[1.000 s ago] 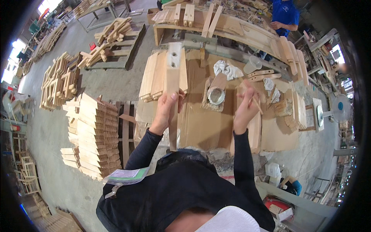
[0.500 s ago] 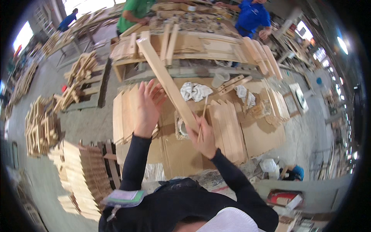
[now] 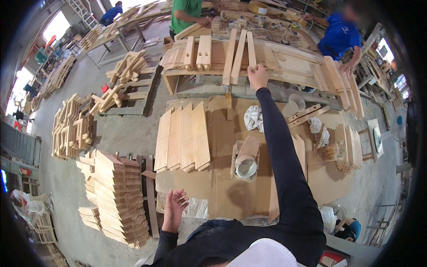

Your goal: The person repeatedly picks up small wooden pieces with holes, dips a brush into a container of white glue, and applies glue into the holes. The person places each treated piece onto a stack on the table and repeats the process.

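Note:
My right hand (image 3: 258, 76) reaches far forward, its fingers closed on the near end of a pale wooden strip (image 3: 251, 48). That strip lies on the far bench beside two similar wooden strips (image 3: 235, 57). Whether the hand also holds a thin stick cannot be made out. My left hand (image 3: 174, 210) hovers low at the near edge of the cardboard, empty, its fingers apart and slightly curled. On the cardboard (image 3: 222, 189) stands a round pot (image 3: 246, 168) in a wooden holder. Angled boards (image 3: 183, 135) lie left of it; more boards lie partly hidden under my right arm.
White rags (image 3: 253, 118), a plastic cup (image 3: 294, 106) and drilled wooden pieces (image 3: 307, 116) lie right of my forearm. A tall wood stack (image 3: 120, 196) stands on the left floor. Across the bench are a person in green (image 3: 184, 15) and one in blue (image 3: 340, 35).
My right hand has carried the wooden strip from over the cardboard to the far bench, beside the other two. The left hand has dropped back toward me. The view has shifted.

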`<state>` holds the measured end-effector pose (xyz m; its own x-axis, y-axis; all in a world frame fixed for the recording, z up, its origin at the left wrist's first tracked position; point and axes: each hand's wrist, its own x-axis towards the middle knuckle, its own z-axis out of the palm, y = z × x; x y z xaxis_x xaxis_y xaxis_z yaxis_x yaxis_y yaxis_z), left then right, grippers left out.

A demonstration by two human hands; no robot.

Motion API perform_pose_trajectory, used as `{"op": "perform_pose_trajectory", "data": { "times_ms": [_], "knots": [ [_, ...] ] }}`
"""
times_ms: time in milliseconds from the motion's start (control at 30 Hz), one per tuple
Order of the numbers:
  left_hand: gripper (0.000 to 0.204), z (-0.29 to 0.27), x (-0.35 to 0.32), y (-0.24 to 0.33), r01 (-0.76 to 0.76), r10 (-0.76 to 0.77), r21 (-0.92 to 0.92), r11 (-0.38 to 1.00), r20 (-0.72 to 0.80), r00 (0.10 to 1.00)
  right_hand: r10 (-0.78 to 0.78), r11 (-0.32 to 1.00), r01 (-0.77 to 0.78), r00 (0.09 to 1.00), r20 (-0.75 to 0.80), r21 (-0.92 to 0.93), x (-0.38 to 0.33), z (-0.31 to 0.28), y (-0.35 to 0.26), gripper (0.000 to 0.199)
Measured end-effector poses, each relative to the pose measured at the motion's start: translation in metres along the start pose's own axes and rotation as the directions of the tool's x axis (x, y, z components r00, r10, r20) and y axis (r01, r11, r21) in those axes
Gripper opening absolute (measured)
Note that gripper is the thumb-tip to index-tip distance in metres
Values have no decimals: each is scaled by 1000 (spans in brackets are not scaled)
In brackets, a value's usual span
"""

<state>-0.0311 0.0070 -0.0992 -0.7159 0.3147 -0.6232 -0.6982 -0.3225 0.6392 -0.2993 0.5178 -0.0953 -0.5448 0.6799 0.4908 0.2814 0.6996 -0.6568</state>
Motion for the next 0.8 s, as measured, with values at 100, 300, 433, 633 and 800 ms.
{"op": "perform_pose_trajectory", "data": {
  "times_ms": [100, 300, 433, 633, 800],
  "knots": [
    [47, -2, 2, 0, -29, 29, -6, 1000, 5, 1000, -46, 994, 37, 995, 85, 104, 7, 7, 16, 34],
    [43, 8, 11, -1, -54, 56, -30, 998, 83, 995, -183, 983, 182, 982, -48, -31, -58, -97, 36, 40],
    [40, 16, 25, -4, 27, -24, -21, 999, 143, 989, 60, 938, -2, 986, 158, -347, -165, -209, 114, 39],
    [36, 39, 21, -1, 113, -125, 58, 992, 269, 955, 427, 609, -173, 894, 136, -774, -363, -310, 206, 68],
    [35, 49, 14, 2, 137, -170, 125, 983, 315, 934, 579, 604, -499, 810, -88, -621, -432, -319, 220, 85]
  ]
}}
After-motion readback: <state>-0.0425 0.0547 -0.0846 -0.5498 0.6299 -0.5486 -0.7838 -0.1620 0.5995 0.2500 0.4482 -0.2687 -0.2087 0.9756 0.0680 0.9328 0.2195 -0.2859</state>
